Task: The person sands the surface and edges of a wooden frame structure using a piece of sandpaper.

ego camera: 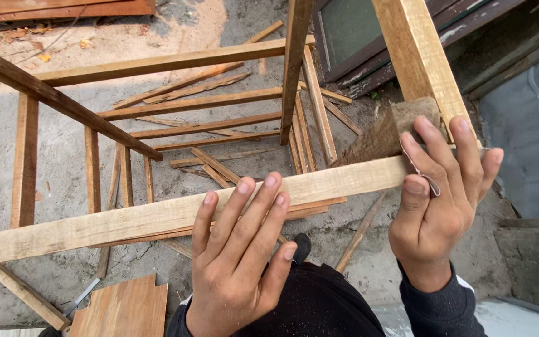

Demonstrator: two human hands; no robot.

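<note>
Left fingers: your left hand point(238, 262) is lying spread and flat, fingertips point(271, 181) pressing on the long pale wooden rail point(157, 217).
Rail: it is running level across the wooden frame point(176, 62), from lower left to the right corner post point(422, 59).
Right fingers: your right hand point(438, 200) is pinching a folded brown sheet of sandpaper point(385, 134) against the rail's end.
Ground: thin wooden offcuts point(219, 163) are lying on the grey concrete floor point(63, 156).

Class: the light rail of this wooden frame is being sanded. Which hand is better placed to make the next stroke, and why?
Probably the right hand: it grips the sandpaper pressed on the rail near the upright post. The left hand lies flat on the rail, steadying it.
</note>
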